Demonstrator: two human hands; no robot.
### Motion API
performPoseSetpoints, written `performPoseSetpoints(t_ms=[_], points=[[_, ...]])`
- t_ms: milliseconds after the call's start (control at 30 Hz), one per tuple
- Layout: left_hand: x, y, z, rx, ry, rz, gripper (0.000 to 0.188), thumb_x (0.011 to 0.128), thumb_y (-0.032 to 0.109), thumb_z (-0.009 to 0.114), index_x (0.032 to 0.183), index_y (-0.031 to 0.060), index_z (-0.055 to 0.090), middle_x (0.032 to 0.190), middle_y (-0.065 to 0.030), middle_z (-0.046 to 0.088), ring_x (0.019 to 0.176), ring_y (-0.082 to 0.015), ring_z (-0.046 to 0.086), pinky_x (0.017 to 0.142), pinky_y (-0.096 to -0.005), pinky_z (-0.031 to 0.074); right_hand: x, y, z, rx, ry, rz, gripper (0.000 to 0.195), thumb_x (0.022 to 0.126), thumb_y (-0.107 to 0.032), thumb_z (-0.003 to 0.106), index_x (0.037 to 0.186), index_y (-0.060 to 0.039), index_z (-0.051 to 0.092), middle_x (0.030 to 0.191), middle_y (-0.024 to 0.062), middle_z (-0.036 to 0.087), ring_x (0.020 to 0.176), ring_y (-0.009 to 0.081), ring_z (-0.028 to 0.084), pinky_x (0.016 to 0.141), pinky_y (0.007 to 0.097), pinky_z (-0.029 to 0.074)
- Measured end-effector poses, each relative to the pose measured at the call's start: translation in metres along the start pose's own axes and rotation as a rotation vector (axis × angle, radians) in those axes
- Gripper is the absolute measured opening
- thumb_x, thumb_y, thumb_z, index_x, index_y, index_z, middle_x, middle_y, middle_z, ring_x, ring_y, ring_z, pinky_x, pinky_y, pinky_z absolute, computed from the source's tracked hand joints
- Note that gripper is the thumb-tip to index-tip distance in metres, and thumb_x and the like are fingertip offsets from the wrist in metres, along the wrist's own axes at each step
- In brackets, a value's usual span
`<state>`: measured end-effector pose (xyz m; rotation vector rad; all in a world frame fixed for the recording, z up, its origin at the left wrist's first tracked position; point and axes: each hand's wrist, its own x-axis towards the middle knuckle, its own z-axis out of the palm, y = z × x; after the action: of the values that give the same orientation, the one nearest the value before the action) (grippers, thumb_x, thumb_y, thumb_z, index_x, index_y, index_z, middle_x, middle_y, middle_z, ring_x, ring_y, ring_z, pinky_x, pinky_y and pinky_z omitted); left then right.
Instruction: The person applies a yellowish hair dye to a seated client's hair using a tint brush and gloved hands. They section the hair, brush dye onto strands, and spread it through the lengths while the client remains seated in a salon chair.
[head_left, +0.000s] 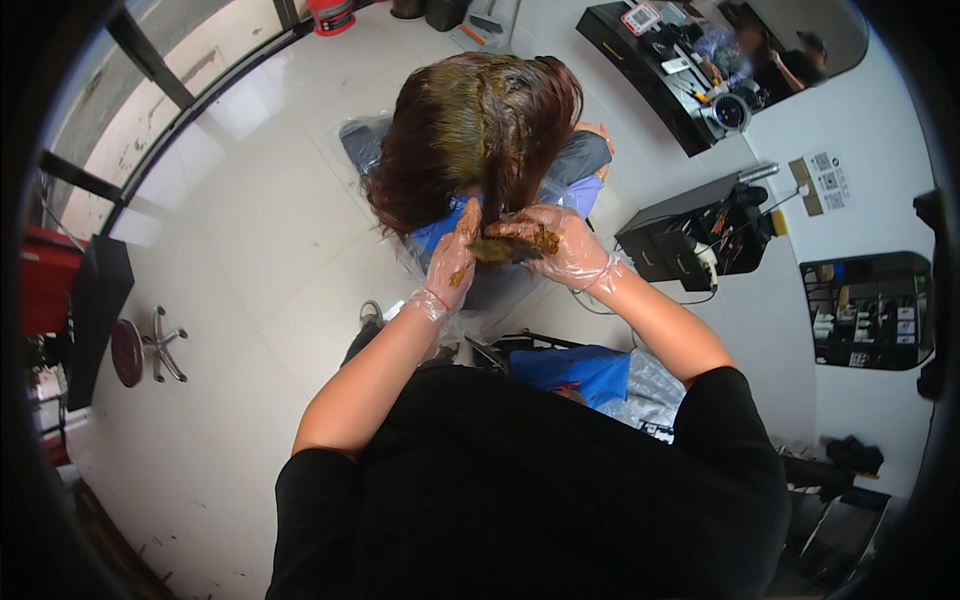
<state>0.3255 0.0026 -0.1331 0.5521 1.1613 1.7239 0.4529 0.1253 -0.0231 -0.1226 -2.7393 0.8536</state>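
Observation:
A seated person's dark reddish hair (480, 127) is coated on top with a greenish-brown paste. Both my hands wear clear plastic gloves smeared with that paste and are at the back of the head. My left hand (457, 259) is upright at the left of a hanging lock, its fingers together. My right hand (551, 240) is curled around a paste-covered bundle (499, 250), which looks like hair; blur hides its exact shape. Both hands touch this bundle. Below the hair, blue cloth (442, 229) and a clear plastic cape cover the person's shoulders.
A black counter (645, 82) with a fan and tools stands at upper right, below a mirror. Nearer is a black drawer trolley (675, 240) with cables. Blue cloth (574, 371) and plastic lie close before my body. A wheeled stool (127, 352) stands left.

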Motion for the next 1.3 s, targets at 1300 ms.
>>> performPoseSetpoints(t_ms=[1300], points=[[-0.044,0.154,-0.079,-0.619,0.120,0.242,0.018,0.093,0.017,0.052,0.082,0.0051,0.061,0.083,-0.0083,0.061,0.099,-0.0262,0.056,0.103,-0.0501,0.036,-0.097,0.103,-0.029,0.192,0.297,0.496,0.026,0.084,-0.002,0.052,0.109,-0.0009,0.062,0.099,0.0164,0.067,0.089,0.0318,0.063,0.083,0.0359,0.049]])
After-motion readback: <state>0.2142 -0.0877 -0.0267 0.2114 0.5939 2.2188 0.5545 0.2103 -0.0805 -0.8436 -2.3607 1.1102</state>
